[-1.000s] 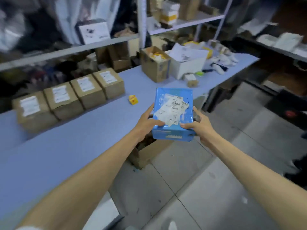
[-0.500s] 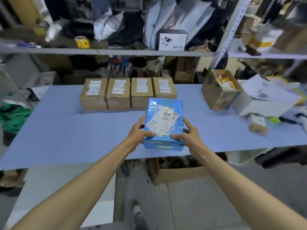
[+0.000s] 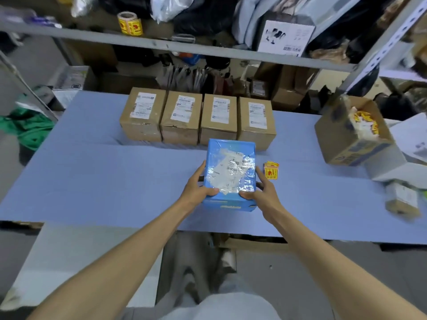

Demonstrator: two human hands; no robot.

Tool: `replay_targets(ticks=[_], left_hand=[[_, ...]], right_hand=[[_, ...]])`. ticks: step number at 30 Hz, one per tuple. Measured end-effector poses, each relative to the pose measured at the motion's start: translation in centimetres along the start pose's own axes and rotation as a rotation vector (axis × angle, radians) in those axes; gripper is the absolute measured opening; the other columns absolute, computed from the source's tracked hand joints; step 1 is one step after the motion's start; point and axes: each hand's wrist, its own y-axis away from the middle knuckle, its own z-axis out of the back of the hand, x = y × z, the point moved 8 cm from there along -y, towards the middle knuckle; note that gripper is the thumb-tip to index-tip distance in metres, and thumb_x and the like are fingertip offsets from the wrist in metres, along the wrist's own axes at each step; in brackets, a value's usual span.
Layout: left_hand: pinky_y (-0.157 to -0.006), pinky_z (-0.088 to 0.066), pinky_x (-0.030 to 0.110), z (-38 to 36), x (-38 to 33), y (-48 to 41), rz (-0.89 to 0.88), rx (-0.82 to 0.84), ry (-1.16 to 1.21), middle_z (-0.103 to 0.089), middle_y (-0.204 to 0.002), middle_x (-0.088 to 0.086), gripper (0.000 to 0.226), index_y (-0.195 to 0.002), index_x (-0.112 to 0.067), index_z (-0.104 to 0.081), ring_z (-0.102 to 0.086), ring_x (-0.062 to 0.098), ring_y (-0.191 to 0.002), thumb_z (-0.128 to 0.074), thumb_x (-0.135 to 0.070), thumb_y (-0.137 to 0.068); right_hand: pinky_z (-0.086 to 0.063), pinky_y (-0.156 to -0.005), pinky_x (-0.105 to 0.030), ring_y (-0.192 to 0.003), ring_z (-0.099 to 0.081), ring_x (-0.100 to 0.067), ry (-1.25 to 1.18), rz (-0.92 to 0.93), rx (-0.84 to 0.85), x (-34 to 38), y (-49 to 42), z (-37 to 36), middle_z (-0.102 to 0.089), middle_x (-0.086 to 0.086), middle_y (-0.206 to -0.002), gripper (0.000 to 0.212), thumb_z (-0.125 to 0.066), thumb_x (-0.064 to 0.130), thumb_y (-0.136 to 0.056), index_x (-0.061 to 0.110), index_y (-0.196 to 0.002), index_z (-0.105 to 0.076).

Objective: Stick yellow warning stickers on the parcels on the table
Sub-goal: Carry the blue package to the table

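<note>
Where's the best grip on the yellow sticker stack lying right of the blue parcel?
Probably its right edge, pinched from above. The yellow sticker stack lies flat on the table, so there is no side face to clamp. The blue parcel and the right hand holding it crowd its left; the right side is open.

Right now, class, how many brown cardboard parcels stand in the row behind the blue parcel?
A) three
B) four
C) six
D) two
B: four brown parcels, each with a white label on top, stand side by side on the table, behind the blue parcel that the left hand and the right hand hold.
</note>
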Motion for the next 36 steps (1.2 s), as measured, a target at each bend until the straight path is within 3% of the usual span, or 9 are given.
replay_targets(ticks=[2, 9, 13, 17, 21, 24, 28, 32, 36], left_hand=[[-0.079, -0.052, 0.023, -0.1, 0.7, -1.0, -0.007, -0.027, 0.003, -0.052, -0.11, -0.003, 0.091, -0.144, -0.039, -0.032, -0.056, 0.007, -0.096, -0.076, -0.001, -0.074], [-0.063, -0.052, 0.013, -1.1, 3.8, -3.0, 0.062, -0.11, 0.04, -0.054, -0.106, -0.007, 0.087, -0.14, -0.036, -0.035, -0.055, 0.007, -0.095, -0.074, 0.004, -0.073], [-0.072, -0.054, 0.02, -1.6, 5.1, -4.0, 0.095, -0.14, 0.038, -0.053, -0.106, -0.01, 0.087, -0.14, -0.035, -0.034, -0.055, 0.01, -0.099, -0.075, 0.003, -0.074], [-0.075, -0.054, 0.023, -1.2, 5.4, -5.2, 0.107, -0.176, -0.004, -0.053, -0.104, -0.01, 0.077, -0.142, -0.034, -0.031, -0.057, 0.011, -0.095, -0.074, -0.014, -0.082], [-0.069, -0.054, 0.02, -0.6, 5.2, -6.2, 0.111, -0.118, -0.066, -0.054, -0.1, -0.008, 0.079, -0.141, -0.035, -0.032, -0.06, 0.012, -0.091, -0.077, -0.017, -0.079], [-0.073, -0.053, 0.023, 0.1, 4.8, -7.0, 0.108, -0.133, -0.097, -0.055, -0.106, -0.001, 0.08, -0.14, -0.033, -0.034, -0.059, 0.016, -0.095, -0.079, -0.016, -0.077], [-0.074, -0.053, 0.022, -0.3, 4.9, -7.4, 0.097, -0.116, -0.108, -0.053, -0.112, 0.0, 0.074, -0.14, -0.034, -0.035, -0.057, 0.012, -0.096, -0.076, -0.02, -0.08], [-0.084, -0.056, 0.037, 0.4, 5.3, -7.7, 0.105, -0.139, -0.093, -0.055, -0.11, -0.001, 0.074, -0.138, -0.037, -0.037, -0.059, 0.019, -0.102, -0.078, -0.02, -0.078], [-0.087, -0.056, 0.04, 0.5, 5.5, -7.9, 0.103, -0.137, -0.089, -0.054, -0.105, -0.007, 0.072, -0.135, -0.038, -0.038, -0.058, 0.019, -0.103, -0.078, -0.02, -0.078]], right_hand=[[-0.05, -0.055, -0.011, -0.075, -0.064, 0.012, 0.032, 0.018, 0.02, -0.6, -1.6, -0.2, -0.057, 0.003, -0.111, 0.101, -0.075, -0.011, -0.072, 0.033, -0.149, -0.026], [-0.052, -0.057, -0.014, -0.088, -0.065, -0.007, 0.067, 0.028, 0.095, -3.1, -5.2, 0.3, -0.058, -0.005, -0.119, 0.098, -0.075, -0.01, -0.072, 0.037, -0.145, -0.031], [-0.058, -0.066, -0.023, -0.106, -0.062, -0.024, 0.024, -0.005, 0.103, -4.6, -6.5, 0.3, -0.056, -0.007, -0.127, 0.099, -0.074, -0.013, -0.07, 0.032, -0.147, -0.031], [-0.058, -0.083, -0.04, -0.116, -0.056, -0.025, 0.047, -0.032, 0.073, -5.3, -7.5, 0.0, -0.051, -0.005, -0.133, 0.1, -0.075, -0.01, -0.071, 0.034, -0.147, -0.028], [-0.057, -0.064, -0.024, -0.098, -0.06, -0.015, 0.079, -0.078, 0.044, -5.4, -8.5, -0.1, -0.052, 0.001, -0.117, 0.104, -0.073, -0.007, -0.073, 0.041, -0.148, -0.019], [-0.053, -0.065, -0.018, -0.099, -0.058, -0.016, 0.173, -0.03, 0.062, -4.5, -9.4, -0.4, -0.051, 0.008, -0.115, 0.09, -0.075, 0.013, -0.08, 0.037, -0.148, -0.021], [-0.055, -0.065, -0.022, -0.1, -0.06, -0.019, 0.185, -0.008, 0.048, -4.9, -9.6, 0.4, -0.051, 0.005, -0.116, 0.086, -0.076, 0.024, -0.08, 0.038, -0.147, -0.024], [-0.056, -0.065, -0.022, -0.097, -0.061, -0.018, 0.178, 0.009, 0.047, -4.6, -9.8, 0.3, -0.053, 0.005, -0.112, 0.086, -0.077, 0.024, -0.079, 0.039, -0.147, -0.025], [-0.057, -0.068, -0.028, -0.096, -0.062, -0.019, 0.18, 0.005, 0.045, -4.7, -9.9, 0.3, -0.053, 0.004, -0.11, 0.089, -0.078, 0.024, -0.077, 0.039, -0.147, -0.025]])
